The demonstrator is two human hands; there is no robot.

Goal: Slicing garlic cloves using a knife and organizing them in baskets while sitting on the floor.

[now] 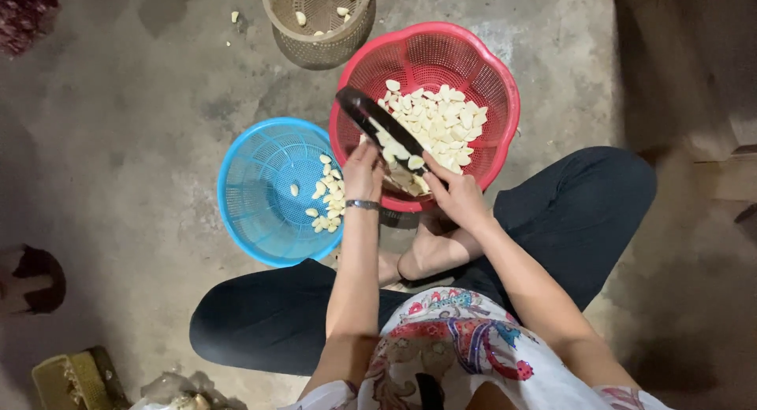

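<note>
Seated cross-legged on the concrete floor, right hand closed around a black knife angled over the red basket of peeled garlic cloves, left hand pinching one clove at the blade, blue basket just left within easy drop reach.

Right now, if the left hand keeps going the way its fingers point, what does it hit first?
Likely the red basket: the left hand points up-frame at its near rim, where peeled garlic cloves lie. Depth is unclear from above.
</note>
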